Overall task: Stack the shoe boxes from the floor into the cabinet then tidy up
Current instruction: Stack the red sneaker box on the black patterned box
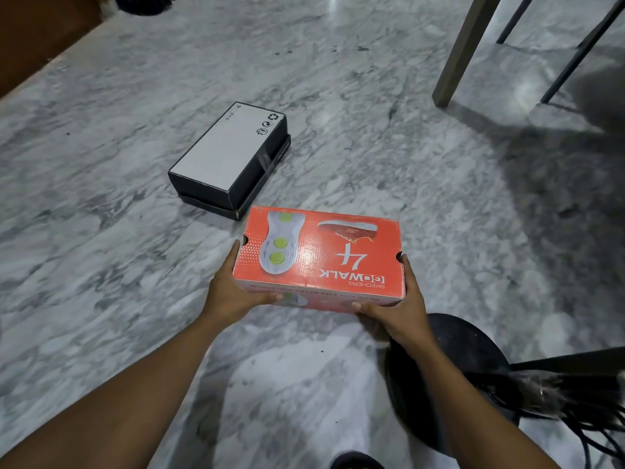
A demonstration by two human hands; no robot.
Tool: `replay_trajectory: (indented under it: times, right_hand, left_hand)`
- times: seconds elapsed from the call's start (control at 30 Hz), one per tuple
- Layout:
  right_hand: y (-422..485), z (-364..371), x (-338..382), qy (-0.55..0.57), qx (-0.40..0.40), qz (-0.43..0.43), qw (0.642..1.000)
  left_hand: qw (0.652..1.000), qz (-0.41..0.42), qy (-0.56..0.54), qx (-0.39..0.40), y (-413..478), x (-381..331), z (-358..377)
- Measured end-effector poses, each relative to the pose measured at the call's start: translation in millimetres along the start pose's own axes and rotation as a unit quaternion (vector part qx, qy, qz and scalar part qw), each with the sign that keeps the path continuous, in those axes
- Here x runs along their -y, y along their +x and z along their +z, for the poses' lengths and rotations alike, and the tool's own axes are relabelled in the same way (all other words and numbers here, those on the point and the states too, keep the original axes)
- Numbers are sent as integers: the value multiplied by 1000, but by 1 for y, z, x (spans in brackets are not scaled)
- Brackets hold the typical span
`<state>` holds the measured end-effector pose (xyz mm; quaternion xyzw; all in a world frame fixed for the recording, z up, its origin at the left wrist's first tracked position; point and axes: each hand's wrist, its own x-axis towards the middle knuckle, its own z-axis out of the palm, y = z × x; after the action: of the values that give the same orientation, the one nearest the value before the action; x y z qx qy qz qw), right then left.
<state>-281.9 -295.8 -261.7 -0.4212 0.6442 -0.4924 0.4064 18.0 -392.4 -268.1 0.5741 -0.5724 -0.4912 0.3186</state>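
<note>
Grey-veined marble floor (101, 248). Centre: orange Skechers shoe box (321, 258), gripped at both ends by left hand (231, 292) and right hand (400, 309). Above it: black shoe box (230, 157). Upper right: table leg (460, 52).

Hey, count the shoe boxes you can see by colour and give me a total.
orange shoe box: 1
black shoe box with white top: 1
Total: 2
</note>
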Motion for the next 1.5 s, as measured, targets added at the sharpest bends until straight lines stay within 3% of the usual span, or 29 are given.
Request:
replay_trajectory:
  times: [0.3, 0.67, 0.87, 1.07, 1.37, 1.5]
  right_hand:
    - [-10, 13, 32, 43, -39, -22, 998]
    - [-64, 53, 253, 86, 67, -225, 968]
    - [-141, 89, 379, 126, 138, -343, 921]
    - [-216, 126, 455, 196, 191, -410, 870]
    - [-333, 200, 521, 256, 330, -455, 786]
    - [-374, 249, 549, 262, 390, -458, 755]
  left_hand:
    - [997, 58, -48, -36, -25, -37, -18]
    - [964, 201, -6, -173, -146, -207, -172]
    - [917, 282, 33, -279, -270, -290, -263]
    - [855, 323, 102, -393, -404, -341, -317]
    - [757, 271, 191, -563, -597, -350, -370]
    - [733, 246, 223, -594, -662, -356, -403]
